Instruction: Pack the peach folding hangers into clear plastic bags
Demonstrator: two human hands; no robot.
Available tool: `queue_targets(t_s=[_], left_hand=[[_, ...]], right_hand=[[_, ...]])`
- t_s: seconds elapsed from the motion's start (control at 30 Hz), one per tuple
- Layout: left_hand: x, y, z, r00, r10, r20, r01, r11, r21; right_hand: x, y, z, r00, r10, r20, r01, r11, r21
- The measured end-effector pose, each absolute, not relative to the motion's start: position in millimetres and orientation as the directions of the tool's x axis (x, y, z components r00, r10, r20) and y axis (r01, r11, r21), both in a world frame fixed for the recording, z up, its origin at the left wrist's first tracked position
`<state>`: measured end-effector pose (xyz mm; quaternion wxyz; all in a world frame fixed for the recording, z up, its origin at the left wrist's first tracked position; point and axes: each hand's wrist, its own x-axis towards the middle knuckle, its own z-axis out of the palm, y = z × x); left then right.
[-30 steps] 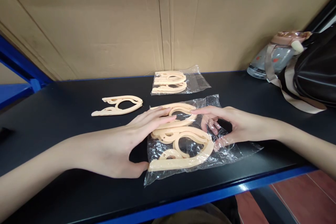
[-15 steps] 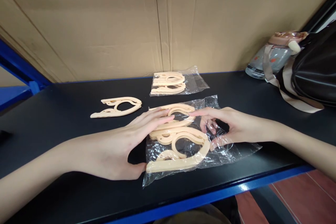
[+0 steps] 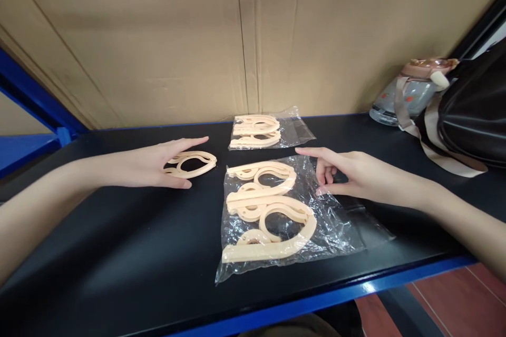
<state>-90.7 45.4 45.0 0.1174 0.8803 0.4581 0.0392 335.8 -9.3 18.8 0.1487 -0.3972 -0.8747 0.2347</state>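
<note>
A clear plastic bag (image 3: pixel 348 231) lies on the black table (image 3: pixel 118 242) with several cream plastic folding hangers (image 3: pixel 269 210) inside. My right hand (image 3: pixel 356 176) rests at the bag's upper right edge, index finger stretched out, the other fingers loosely curled, gripping nothing. A single loose cream hanger (image 3: pixel 195 163) lies left of the bag. My left hand (image 3: pixel 154 166) reaches around its left end, fingers stretched above it and thumb below, open. The hand hides that end.
A second clear bag of cream hangers (image 3: pixel 256 131) lies at the back by the cardboard wall (image 3: pixel 197 37). A water bottle with a strap (image 3: pixel 411 92) and a black bag (image 3: pixel 474 116) stand at the right. The table's blue front edge (image 3: pixel 356 289) is close.
My left hand left the near bag and moved left and back to the loose hanger. My right hand let go of the plastic and drew slightly right; the bag now lies flat.
</note>
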Motion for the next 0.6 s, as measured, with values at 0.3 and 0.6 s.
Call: queue_targets(t_s=[0.3, 0.6], left_hand=[[-104, 39, 45, 0.425, 0.898, 0.111, 0.869, -0.440, 0.226], [-106, 50, 59, 0.426, 0.905, -0.012, 0.898, -0.421, 0.127]], right_hand=[[336, -9, 21, -0.613, 0.779, 0.132, 0.676, 0.603, -0.424], [334, -11, 23, -0.597, 0.792, 0.123, 0.693, 0.587, -0.418]])
